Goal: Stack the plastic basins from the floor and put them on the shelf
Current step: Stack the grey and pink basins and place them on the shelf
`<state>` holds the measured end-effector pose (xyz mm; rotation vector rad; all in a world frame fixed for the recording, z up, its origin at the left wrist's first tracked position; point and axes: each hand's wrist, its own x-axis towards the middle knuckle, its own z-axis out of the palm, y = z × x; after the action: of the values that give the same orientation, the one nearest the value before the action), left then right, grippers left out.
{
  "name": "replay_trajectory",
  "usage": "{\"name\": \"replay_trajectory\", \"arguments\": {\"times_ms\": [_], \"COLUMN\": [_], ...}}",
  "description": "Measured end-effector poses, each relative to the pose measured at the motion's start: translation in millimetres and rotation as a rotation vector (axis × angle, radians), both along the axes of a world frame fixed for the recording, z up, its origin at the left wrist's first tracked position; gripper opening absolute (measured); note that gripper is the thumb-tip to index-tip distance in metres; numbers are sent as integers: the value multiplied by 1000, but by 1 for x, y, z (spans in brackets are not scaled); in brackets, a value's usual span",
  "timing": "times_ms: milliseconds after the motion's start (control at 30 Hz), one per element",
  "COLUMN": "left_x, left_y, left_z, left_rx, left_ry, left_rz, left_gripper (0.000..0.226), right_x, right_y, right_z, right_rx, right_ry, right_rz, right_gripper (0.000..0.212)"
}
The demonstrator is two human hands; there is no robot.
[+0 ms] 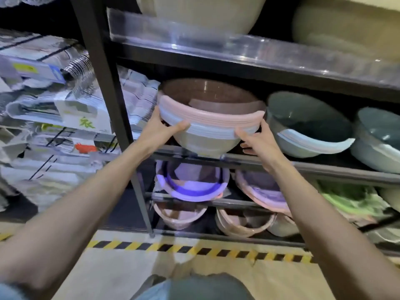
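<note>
At frame centre, the left hand [161, 128] and right hand [257, 137], fingers clamped on the nested basin stack [207, 124], are seating it on the shelf [324, 167]; stacking looks done, release remains.

A black metal shelf unit [112, 100] stands on a pale floor [121, 276], just behind a yellow-and-black hazard stripe [194, 250]. On its middle shelf [324, 167] a nested stack of pink and white basins [207, 124] rests at the left end, tilted forward over the front edge. Just beside it lie tilted blue-green basins [307, 126], then another blue-green stack [376, 137] at the right. The top shelf [238, 48], fronted by a clear plastic strip, carries large cream basins [201, 14]. Lower shelves hold pink and purple basins [190, 182] and pale pink basins [242, 221].
</note>
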<state>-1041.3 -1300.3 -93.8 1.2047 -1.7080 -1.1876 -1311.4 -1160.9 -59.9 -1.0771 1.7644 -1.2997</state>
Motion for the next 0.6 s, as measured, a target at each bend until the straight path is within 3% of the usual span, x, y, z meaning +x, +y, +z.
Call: {"name": "replay_trajectory", "arguments": {"times_ms": [367,600], "left_x": [-3,-11], "left_y": [1,-14], "left_z": [7,12], "left_rx": [-33,-33], "left_ry": [-58,-139], "left_rz": [1,21], "left_gripper": [123,112], "right_x": [-7,-14], "right_y": [-12,-33], "right_z": [-3,-8], "right_rx": [-5,5], "right_ry": [38,14], "right_rz": [2,-31], "right_gripper": [62,39]}}
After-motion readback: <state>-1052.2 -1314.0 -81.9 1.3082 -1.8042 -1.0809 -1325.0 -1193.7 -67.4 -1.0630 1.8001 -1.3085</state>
